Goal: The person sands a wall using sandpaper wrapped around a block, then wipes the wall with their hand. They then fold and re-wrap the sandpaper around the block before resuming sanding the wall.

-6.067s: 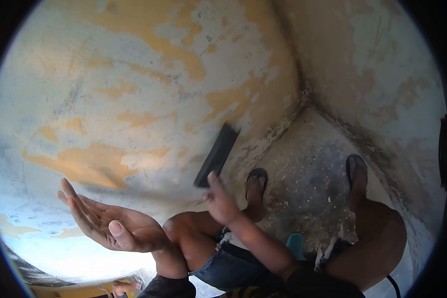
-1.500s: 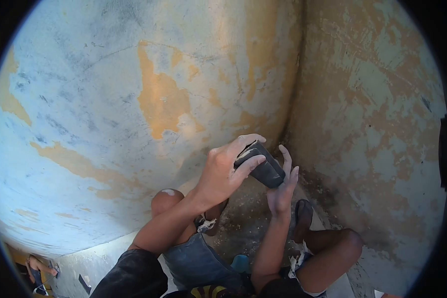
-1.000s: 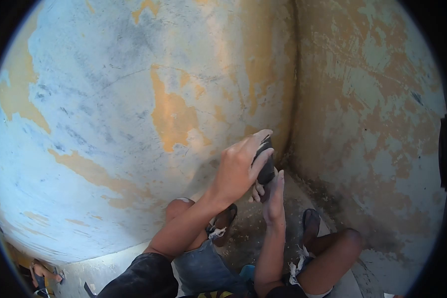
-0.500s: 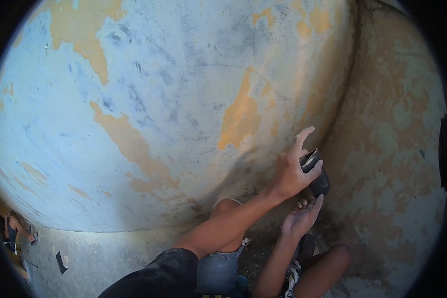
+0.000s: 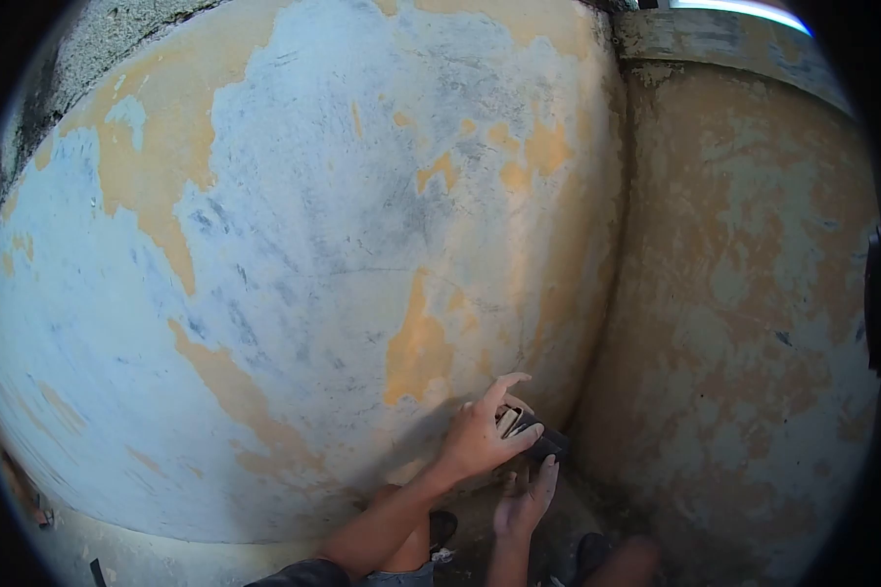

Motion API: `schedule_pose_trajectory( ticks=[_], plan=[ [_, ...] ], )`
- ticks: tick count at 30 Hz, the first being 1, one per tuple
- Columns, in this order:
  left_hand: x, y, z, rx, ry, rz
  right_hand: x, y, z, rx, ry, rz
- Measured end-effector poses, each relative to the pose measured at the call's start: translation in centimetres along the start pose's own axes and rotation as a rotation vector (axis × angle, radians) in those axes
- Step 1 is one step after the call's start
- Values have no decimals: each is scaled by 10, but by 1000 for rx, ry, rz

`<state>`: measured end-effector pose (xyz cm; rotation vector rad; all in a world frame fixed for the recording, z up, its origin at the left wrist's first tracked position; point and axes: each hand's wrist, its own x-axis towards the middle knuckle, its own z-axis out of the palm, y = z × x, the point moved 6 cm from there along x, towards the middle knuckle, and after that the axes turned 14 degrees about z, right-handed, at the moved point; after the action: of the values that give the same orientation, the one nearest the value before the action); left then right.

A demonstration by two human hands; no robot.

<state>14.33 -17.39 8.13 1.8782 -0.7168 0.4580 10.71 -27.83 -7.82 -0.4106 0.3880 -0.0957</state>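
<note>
A block wrapped in what looks like black sandpaper sits in my left hand, its pale core showing at the upper end. The thumb presses across the wrap while the index finger sticks out toward the wall. Just below, my right hand is turned palm up, fingers apart, one fingertip right at the block's lower end. Behind both hands rises a pale blue wall with bare yellow-orange patches.
A second, browner patchy wall meets the first in a dark corner on the right. My knees and a dark shoe are low in view. On the floor at lower left lies a dark scrap.
The view has tilted upward, so the hands and block appear lower and further left. The block remains in my left hand, with my right hand still just under it.
</note>
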Motion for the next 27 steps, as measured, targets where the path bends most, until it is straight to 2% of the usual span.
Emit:
schedule_pose_trajectory(
  ticks=[1,3,4,5,7,8,10,12,13,15,16,17,18,22,24,27],
  plan=[
    [2,-2,-3,8,-1,3,3,2,3,25,-66,7],
    [-3,0,10,-455,-199,-29,11,10,0,50,-92,-3],
    [-3,3,7,-291,-280,36,13,10,-4,76,-107,-32],
    [-3,1,9,-303,-279,30,11,9,-5,68,-96,-35],
    [-5,-1,12,43,-289,135,7,7,0,96,-123,-44],
    [-5,-2,15,23,-295,114,1,1,7,88,-111,-58],
    [0,5,10,-96,-183,224,0,-8,9,53,-144,-84],
    [3,15,7,-247,-181,263,3,-21,15,-62,-303,-129],
    [4,11,2,-276,-182,208,2,-27,21,-89,-288,-142],
    [-1,7,5,-480,-339,228,0,-31,12,-145,-238,-138],
    [-1,1,5,-499,-330,212,3,-32,12,-167,-317,-145],
    [2,4,-1,-430,-290,358,3,-33,15,-184,-408,-156],
    [1,9,-6,-351,-249,504,2,-32,15,-237,-400,-171],
    [1,16,-9,-295,-191,566,7,-19,9,-246,-529,-60],
    [-2,19,-8,-323,-198,645,11,-17,0,-178,-468,-43],
    [-4,20,-11,-294,-243,572,17,-23,-8,-204,-397,-105]
  ],
)
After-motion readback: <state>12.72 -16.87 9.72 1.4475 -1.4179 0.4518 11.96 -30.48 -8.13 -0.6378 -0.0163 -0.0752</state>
